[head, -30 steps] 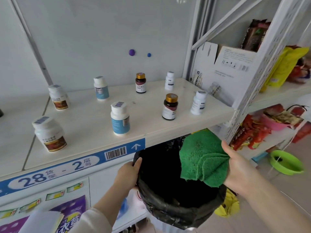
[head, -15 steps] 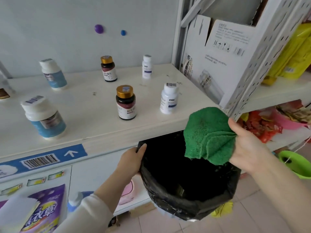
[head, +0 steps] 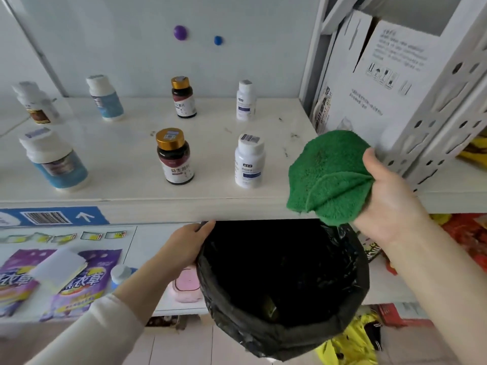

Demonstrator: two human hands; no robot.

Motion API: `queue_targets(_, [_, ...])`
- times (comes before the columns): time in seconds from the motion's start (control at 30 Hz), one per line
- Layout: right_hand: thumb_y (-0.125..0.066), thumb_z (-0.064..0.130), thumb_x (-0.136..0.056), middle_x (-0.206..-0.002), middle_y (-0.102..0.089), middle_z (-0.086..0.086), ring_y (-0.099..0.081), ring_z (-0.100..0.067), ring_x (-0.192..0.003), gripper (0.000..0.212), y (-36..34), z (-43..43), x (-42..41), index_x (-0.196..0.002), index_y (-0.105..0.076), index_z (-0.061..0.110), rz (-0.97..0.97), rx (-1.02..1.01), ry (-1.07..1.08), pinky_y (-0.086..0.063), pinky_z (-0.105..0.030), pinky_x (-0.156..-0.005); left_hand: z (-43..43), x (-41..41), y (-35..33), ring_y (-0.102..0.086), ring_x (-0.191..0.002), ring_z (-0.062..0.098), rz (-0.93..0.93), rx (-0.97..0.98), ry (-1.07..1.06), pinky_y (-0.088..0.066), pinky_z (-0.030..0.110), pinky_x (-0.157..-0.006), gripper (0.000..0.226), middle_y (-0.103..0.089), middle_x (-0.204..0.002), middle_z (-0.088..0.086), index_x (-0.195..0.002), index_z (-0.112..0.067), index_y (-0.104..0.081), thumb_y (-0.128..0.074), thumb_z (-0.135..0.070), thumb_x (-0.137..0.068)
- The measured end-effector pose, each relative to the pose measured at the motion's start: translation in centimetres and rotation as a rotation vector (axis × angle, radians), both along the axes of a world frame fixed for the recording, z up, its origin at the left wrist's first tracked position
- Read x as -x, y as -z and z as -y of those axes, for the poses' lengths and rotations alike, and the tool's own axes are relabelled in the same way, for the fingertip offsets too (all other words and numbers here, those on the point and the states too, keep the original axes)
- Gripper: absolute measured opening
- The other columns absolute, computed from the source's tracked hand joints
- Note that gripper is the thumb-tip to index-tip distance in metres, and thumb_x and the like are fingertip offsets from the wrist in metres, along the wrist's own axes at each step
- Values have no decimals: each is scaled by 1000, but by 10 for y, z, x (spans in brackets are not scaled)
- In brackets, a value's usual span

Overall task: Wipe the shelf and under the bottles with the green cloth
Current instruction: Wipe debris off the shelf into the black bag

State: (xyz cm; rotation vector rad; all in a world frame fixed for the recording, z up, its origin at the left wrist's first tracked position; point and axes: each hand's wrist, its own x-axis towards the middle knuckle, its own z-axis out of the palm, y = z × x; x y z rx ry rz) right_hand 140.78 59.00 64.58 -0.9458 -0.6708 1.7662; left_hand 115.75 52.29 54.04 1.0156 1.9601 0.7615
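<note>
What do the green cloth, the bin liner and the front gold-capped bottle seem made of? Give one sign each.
Green cloth: soft textile, probably microfibre or terry; fuzzy matt pile.
Bin liner: thin black plastic film; glossy crinkles.
Front gold-capped bottle: dark brown glass or plastic, unclear which; glossy body, metallic-looking cap.

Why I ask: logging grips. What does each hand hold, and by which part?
The right hand pinches the green cloth by its gathered edge; left hand grips the black bin bag at its rim.

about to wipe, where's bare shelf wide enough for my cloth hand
Widest: between front blue bottle and front gold-cap bottle. Also the strip from front white bottle to the box, only crumbs. Narrower between gold-cap and white bottles.
</note>
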Motion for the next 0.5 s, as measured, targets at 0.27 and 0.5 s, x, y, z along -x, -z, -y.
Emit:
queue_targets(0.27, [-49,47,-89,-107,-64,-11,-65,-30,-91,35,-34,-77,34,-102,-55,15,97,-17,325,-54,-49,-77,1,1,-2,-59,-69,16,59,-41,45,-48,21,-49,33,-63,-81,1,-91,-18,-64,-41,-43,-93])
queue_targets(0.5, [-29,41,-98,-121,-58,-8,-56,-25,-114,49,-62,-187,61,-123,-50,5,598,-141,487,-45,-35,-97,-2,-1,-1,-55,-96,20,-41,-42,22,-42,30,-83,30,-62,-100,1,-95,-19,-62,-40,-40,-94])
